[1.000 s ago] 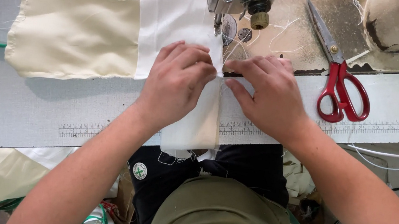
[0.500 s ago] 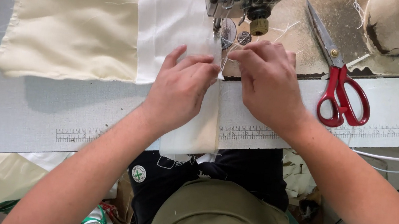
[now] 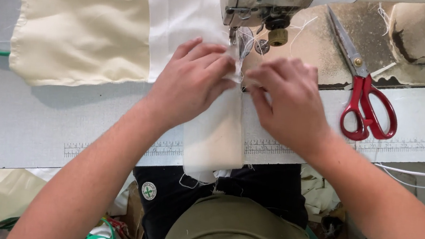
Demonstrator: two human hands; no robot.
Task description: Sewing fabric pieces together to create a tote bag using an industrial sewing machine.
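Head view: I look straight down at my two hands at a sewing machine.
Left hand: my left hand (image 3: pixel 192 82) lies palm down on the narrow cream fabric strip (image 3: pixel 214 138), fingers (image 3: pixel 213 69) close together and bent at the tips, pinching the strip's top edge just below the needle area.
Right hand: my right hand (image 3: pixel 289 104) sits just beside it on the right, fingers (image 3: pixel 268 72) curled together, the tips pressing the same edge of the strip; the two hands almost touch at the fingertips.
Fabric strip: it runs from under the presser foot (image 3: pixel 243 40) down between my hands and hangs over the near edge of the surface (image 3: pixel 36 121), above my lap.
Sewing machine: the machine head (image 3: pixel 268 0) stands at the top centre, with a brass-coloured knob (image 3: pixel 278 36) beside the foot and loose threads around it.
Other cloth: a pale yellow fabric panel (image 3: pixel 82 19) lies flat to the left, with a white fabric piece (image 3: pixel 182 14) next to it reaching under my left hand.
Scissors: red-handled scissors (image 3: pixel 366 107) lie to the right of my right hand, apart from it, blades pointing away from me.
Ruler: a printed measuring scale (image 3: pixel 412 145) runs along the near edge of the surface.
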